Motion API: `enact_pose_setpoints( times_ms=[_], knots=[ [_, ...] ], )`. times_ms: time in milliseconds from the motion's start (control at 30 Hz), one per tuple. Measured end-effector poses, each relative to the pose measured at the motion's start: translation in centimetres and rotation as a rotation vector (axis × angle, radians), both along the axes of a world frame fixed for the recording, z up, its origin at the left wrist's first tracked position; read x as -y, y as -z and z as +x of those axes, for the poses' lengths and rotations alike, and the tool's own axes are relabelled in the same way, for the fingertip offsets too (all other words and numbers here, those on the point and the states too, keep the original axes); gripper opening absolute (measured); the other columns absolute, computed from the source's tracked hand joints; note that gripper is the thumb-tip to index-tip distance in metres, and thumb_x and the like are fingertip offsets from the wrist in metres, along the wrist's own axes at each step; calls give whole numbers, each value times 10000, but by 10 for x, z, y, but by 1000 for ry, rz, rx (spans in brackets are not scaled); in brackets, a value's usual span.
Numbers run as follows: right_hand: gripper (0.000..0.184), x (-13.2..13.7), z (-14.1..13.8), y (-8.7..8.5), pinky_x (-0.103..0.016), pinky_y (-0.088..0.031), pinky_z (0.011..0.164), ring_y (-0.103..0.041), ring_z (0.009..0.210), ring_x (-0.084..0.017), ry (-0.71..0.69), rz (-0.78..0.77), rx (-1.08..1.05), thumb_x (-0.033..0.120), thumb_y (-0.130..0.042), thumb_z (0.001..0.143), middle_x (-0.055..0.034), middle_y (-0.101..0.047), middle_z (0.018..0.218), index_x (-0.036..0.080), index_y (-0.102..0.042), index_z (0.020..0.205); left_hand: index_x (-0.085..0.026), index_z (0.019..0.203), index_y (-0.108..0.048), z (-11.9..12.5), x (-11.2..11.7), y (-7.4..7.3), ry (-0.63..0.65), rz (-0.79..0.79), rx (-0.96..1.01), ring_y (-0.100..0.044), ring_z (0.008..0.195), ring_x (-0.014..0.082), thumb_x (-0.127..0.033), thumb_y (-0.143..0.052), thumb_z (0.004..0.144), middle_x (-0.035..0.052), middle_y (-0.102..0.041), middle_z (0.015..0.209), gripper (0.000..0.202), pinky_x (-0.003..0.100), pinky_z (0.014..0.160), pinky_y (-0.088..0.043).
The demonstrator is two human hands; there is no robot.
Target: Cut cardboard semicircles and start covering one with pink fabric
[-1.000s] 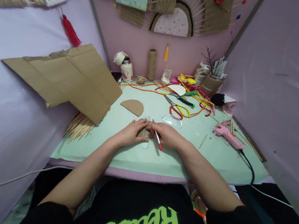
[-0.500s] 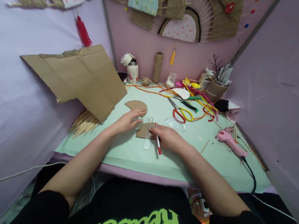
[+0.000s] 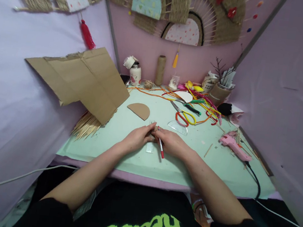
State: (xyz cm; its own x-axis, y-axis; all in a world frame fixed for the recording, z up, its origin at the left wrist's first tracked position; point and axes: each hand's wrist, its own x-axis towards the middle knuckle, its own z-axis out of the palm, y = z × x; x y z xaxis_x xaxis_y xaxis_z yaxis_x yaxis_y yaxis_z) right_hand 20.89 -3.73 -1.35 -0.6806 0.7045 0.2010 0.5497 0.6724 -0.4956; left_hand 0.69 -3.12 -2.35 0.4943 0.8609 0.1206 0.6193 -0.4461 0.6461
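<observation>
My left hand (image 3: 137,138) is curled round the left side of a small cardboard half-circle (image 3: 153,134), most of which the two hands hide. From the other side, my right hand (image 3: 172,141) touches the same piece, with a white and red pencil (image 3: 160,147) held between its fingers, red end toward me. Under the hands lies a clear ruler (image 3: 149,148), its lower end showing on the table. Beyond my left hand rests a second cardboard half-circle (image 3: 139,110). A clear protractor (image 3: 178,127) lies just past my right hand.
Scissors (image 3: 186,117) with red and yellow handles and green-black pliers (image 3: 192,108) lie behind the protractor. A pink glue gun (image 3: 235,147) with its cord is at right. Left, a large cardboard sheet (image 3: 88,83) leans over thin sticks (image 3: 86,127). Bottle (image 3: 135,74) and twine roll (image 3: 160,70) stand behind.
My left hand has come off the far cardboard half-circle and moved right and nearer, onto the piece by my right hand. My right hand keeps the pencil in nearly the same place.
</observation>
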Motion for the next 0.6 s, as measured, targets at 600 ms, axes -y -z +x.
enact_pose_setpoints(
  times_ms=[600],
  knots=[
    [391, -15, 18, 6, -270, -426, 680, -615, 803, -181, 187, -143, -65, 397, -742, 722, -42, -674, 986, 204, -548, 1002, -228, 1142, -666, -2, -3, 3, 83, 84, 9, -587, 1202, 253, -210, -589, 857, 62, -590, 1366, 296, 390, 1017, -470]
  ],
)
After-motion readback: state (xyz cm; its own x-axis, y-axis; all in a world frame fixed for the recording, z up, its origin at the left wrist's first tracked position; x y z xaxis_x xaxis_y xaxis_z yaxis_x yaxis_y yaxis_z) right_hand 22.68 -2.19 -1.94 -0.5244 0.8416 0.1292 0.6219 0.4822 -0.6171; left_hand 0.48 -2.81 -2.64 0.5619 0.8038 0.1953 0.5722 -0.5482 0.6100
